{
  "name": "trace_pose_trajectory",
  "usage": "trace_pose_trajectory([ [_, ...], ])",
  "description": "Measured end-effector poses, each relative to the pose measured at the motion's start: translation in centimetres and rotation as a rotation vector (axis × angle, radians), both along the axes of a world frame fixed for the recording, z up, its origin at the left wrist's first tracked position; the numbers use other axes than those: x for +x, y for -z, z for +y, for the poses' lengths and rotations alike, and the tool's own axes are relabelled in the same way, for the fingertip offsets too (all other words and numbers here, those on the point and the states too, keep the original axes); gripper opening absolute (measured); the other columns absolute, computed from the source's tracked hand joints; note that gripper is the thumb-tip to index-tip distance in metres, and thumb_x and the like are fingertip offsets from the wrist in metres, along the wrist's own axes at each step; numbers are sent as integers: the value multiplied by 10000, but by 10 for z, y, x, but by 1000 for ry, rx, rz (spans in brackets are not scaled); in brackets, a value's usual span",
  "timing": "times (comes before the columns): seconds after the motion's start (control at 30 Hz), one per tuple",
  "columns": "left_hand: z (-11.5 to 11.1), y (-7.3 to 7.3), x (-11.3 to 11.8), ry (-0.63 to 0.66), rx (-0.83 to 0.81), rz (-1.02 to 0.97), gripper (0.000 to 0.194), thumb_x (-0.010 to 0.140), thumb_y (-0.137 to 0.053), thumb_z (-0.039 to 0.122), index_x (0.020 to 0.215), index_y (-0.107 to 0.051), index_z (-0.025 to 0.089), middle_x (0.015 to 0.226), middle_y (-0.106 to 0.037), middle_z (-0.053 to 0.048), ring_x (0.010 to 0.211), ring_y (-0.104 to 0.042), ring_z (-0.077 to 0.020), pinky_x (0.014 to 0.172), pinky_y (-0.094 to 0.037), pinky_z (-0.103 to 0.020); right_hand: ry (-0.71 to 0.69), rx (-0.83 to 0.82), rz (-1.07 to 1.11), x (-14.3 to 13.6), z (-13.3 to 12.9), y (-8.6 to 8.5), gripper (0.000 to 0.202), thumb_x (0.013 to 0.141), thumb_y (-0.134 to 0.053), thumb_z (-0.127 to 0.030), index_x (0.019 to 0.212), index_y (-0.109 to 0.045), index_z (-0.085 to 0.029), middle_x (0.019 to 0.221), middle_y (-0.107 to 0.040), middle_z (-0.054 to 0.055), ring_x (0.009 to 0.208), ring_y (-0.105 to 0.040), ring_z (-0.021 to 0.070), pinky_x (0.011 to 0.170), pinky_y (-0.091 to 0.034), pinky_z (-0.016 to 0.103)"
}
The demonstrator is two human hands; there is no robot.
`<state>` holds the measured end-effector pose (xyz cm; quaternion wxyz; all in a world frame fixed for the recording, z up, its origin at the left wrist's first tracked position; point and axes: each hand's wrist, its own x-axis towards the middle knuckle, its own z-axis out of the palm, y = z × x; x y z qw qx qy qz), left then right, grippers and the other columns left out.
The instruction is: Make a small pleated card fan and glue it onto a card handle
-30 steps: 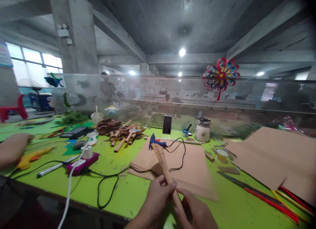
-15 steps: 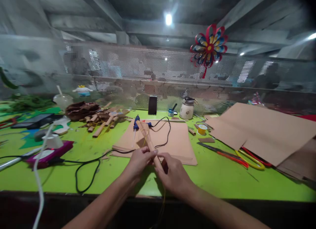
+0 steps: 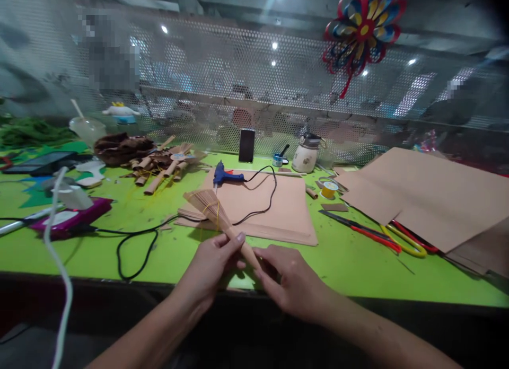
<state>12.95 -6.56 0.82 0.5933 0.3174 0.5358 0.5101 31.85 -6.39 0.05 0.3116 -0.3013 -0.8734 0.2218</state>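
A small broom-shaped kraft-paper piece [image 3: 212, 209], with a flared, pleated head and a rolled handle, is in my hands above the table. Yellow thread crosses its flared part. My left hand [image 3: 217, 260] pinches the handle just below the flare, thumb on top. At the handle's lower end, my right hand [image 3: 288, 276] has its thumb and fingers closed round the tip. Beyond the flared head, a blue glue gun [image 3: 227, 175] rests on a stack of brown paper sheets [image 3: 274, 207], its black cord curving over them.
More rolled paper pieces [image 3: 157, 184] are heaped at left, near a purple power strip [image 3: 77, 220]. Scissors [image 3: 366, 234], a yellow spool [image 3: 329, 190] and large paper sheets [image 3: 433, 194] lie to the right. A phone [image 3: 246, 145] and a jug [image 3: 305, 154] stand behind.
The paper piece has been turned so its flared, pleated head shows, pointing further left. My left hand has shifted slightly left along with it. The view has tilted downward.
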Motion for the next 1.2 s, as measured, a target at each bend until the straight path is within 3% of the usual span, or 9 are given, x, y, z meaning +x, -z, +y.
trace_pose_trajectory([
  [0.27, -5, -4, -12, 194, -55, -3, 573, 632, -911, 586, 804, -770, 58, 835, -767, -139, 684, -657, -138, 615, -538, -194, -8, -46, -93, 14, 3, -2, 197, 926, -579, -148, 1051, -730, -142, 765, -663, 23, 664, -521, 156, 628, -364, 272],
  [0.43, -3, -7, -19, 313, -78, -102, 426, 702, -908, 423, 873, -782, 53, 917, -775, -162, 824, -717, -197, 681, -586, -227, -10, -134, -106, 14, 9, 0, 230, 927, -595, -134, 1089, -755, -164, 827, -725, 33, 701, -576, 157, 648, -388, 262],
  [0.63, -2, -7, -27, 126, -91, -115, 217, 734, -840, 204, 887, -776, 65, 921, -790, -159, 836, -761, -211, 836, -633, -289, 56, -171, -181, 3, 14, -1, 162, 905, -606, -128, 936, -757, -176, 714, -676, 3, 596, -510, 133, 564, -317, 252],
  [0.83, -24, -2, -42, -38, -30, 145, 568, 704, -882, 433, 1132, -695, 110, 1052, -803, -163, 945, -784, -307, 829, -651, -360, 58, -189, -240, -7, 17, -9, 120, 856, -638, -102, 807, -726, -168, 646, -624, -11, 560, -462, 119, 533, -262, 252],
  [0.93, -38, 8, -46, -3, 239, 472, 368, 846, -765, 448, 1061, -730, 151, 1037, -807, -137, 977, -781, -302, 833, -651, -351, 41, -194, -262, -6, 19, -11, 114, 855, -641, -103, 797, -713, -170, 657, -631, -7, 574, -482, 124, 542, -270, 253],
  [1.0, -40, 17, -46, 51, 636, 838, 253, 922, -695, 316, 1141, -749, 202, 1138, -792, -107, 1057, -760, -265, 931, -621, -336, 33, -193, -274, -5, 19, -10, 110, 865, -642, -114, 795, -706, -169, 665, -639, -1, 574, -486, 128, 543, -271, 258],
  [1.07, -34, 26, -46, 118, 1002, 1134, 330, 965, -602, 158, 1271, -708, 221, 1263, -749, -110, 1180, -706, -245, 1037, -574, -362, 26, -187, -273, -5, 18, -8, 111, 897, -627, -130, 831, -710, -167, 696, -664, 14, 589, -509, 135, 559, -293, 263],
  [1.13, -25, 34, -47, 171, 1183, 1318, 417, 972, -520, 62, 1341, -660, 198, 1305, -723, -133, 1244, -657, -243, 1056, -566, -397, 25, -170, -262, -4, 15, -6, 140, 953, -585, -156, 890, -710, -166, 749, -697, 34, 623, -551, 147, 591, -332, 268],
  [1.2, -17, 39, -49, 218, 1234, 1429, 453, 970, -471, 33, 1365, -641, 174, 1315, -710, -152, 1260, -624, -258, 1042, -575, -433, 27, -127, -267, -3, 12, -5, 163, 992, -547, -177, 945, -702, -167, 798, -714, 52, 663, -584, 161, 625, -363, 276],
])
